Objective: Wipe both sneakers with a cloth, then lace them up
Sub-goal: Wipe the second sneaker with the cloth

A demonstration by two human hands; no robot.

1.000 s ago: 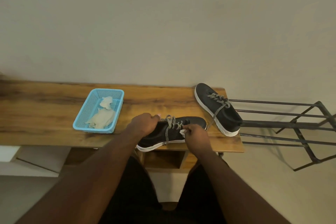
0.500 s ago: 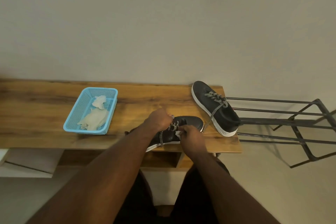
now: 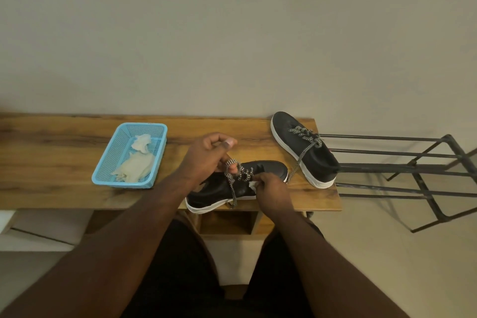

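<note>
A black sneaker (image 3: 216,190) with a white sole lies at the front edge of the wooden bench (image 3: 51,181), toe pointing right. My left hand (image 3: 209,156) pinches its black-and-white lace (image 3: 232,170) and lifts a loop above the tongue. My right hand (image 3: 271,188) grips a small white cloth (image 3: 252,184) pressed to the shoe's side near the eyelets. The second black sneaker (image 3: 307,148) stands at the bench's right end, its lace trailing toward the first shoe.
A blue mesh basket (image 3: 113,152) holding pale cloths (image 3: 135,168) sits left of my hands on the bench. A black metal rack (image 3: 402,165) stands to the right of the bench. The wall rises directly behind.
My left hand has moved from the shoe's heel collar to the lace and raised a loop. The right hand stays at the shoe's side with the cloth.
</note>
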